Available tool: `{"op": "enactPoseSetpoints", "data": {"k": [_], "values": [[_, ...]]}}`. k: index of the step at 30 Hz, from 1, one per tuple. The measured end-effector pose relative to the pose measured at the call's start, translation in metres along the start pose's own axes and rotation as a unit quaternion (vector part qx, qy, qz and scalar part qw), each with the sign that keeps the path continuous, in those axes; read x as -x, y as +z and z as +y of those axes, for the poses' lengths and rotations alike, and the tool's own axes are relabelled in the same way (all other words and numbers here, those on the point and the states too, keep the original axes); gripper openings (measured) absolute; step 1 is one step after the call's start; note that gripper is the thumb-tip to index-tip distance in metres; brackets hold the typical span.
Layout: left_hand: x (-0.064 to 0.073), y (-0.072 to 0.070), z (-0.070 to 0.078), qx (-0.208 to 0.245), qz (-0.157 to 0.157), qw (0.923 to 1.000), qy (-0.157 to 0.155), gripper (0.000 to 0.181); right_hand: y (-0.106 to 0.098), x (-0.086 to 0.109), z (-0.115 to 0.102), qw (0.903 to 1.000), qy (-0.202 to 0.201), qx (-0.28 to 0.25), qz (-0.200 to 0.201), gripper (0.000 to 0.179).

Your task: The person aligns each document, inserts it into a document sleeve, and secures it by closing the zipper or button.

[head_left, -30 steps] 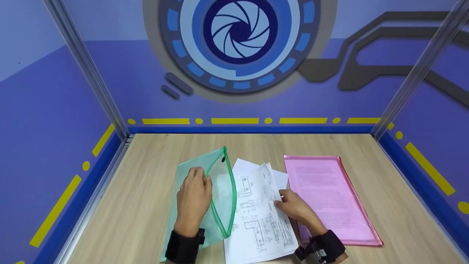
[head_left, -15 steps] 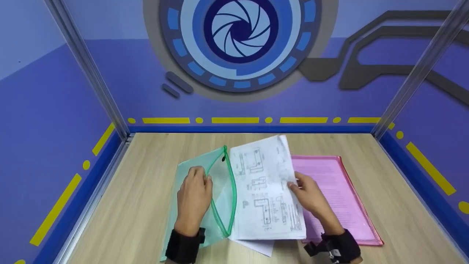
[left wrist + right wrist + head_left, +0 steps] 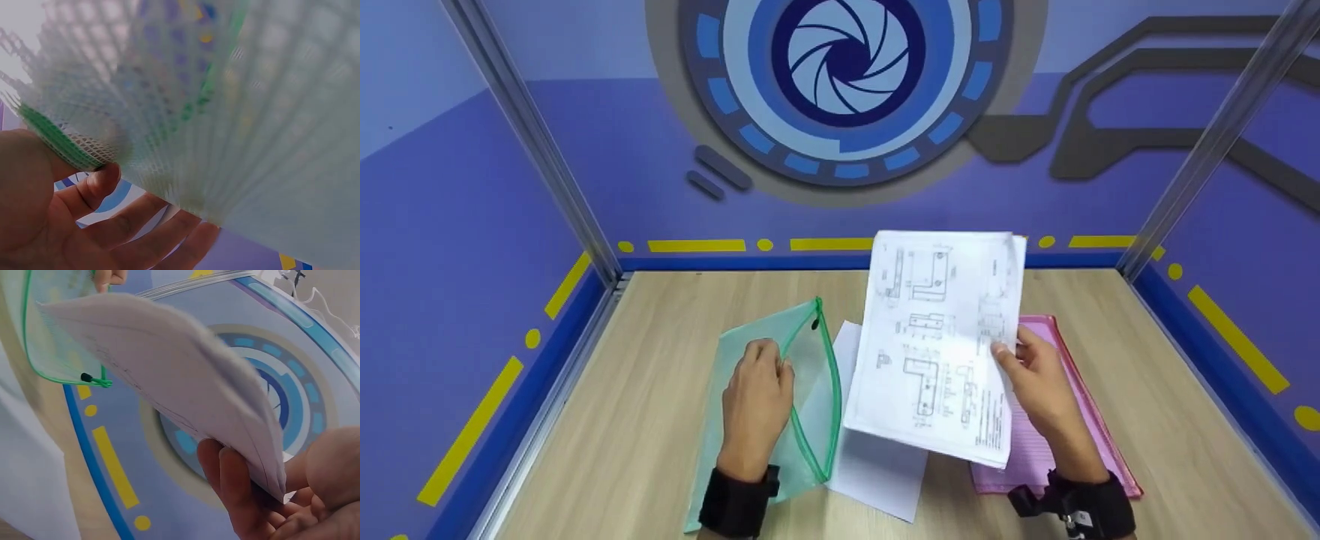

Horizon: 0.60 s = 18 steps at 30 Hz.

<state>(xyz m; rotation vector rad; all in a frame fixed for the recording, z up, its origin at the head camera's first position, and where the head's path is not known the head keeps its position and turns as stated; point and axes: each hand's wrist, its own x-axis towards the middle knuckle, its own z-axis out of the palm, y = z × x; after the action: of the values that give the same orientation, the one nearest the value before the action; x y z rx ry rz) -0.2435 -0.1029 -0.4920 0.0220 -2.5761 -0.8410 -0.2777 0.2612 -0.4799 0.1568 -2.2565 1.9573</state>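
Note:
My left hand [image 3: 757, 409] pinches the upper side of a translucent green mesh zipper pouch [image 3: 712, 442], whose mouth gapes toward the right. In the left wrist view its mesh [image 3: 90, 146] is bunched between thumb and fingers. My right hand [image 3: 1039, 375] grips a sheaf of papers [image 3: 937, 345] by its right edge, thumb on the front. Technical drawings show on the top sheet. The sheaf is raised and tilted up above the table, bowing in the right wrist view [image 3: 169, 365]. Below it lies a white sheet [image 3: 877, 480], its left edge at the pouch's mouth.
A pink zipper pouch [image 3: 1091, 450] with a printed page inside lies on the right, partly hidden by the sheaf and right arm. The wooden table [image 3: 622, 390] is bounded by printed panels at the back [image 3: 720, 225] and both sides, with metal posts at the corners.
My right hand has lifted the sheaf of papers off the table, up and to the right, uncovering the white sheet beneath. The left hand keeps holding the green pouch in the same place.

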Motion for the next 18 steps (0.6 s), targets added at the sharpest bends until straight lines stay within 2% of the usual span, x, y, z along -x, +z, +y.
{"op": "enactPoseSetpoints", "data": {"k": [8,14,18], "values": [[0.0,0.001,0.001,0.001,-0.002,1.0,0.002,0.016,-0.004,0.002,-0.006,0.9992,-0.003,-0.041,-0.003,0.034],[0.001,0.006,0.003,-0.003,0.003,0.9999,0.011,0.012,0.0,0.001,-0.003,0.9932,0.033,-0.108,-0.028,0.036],[0.002,0.01,0.007,-0.009,0.005,0.9999,0.013,0.014,0.002,0.002,-0.001,0.9909,0.046,-0.119,-0.044,0.038]]}}
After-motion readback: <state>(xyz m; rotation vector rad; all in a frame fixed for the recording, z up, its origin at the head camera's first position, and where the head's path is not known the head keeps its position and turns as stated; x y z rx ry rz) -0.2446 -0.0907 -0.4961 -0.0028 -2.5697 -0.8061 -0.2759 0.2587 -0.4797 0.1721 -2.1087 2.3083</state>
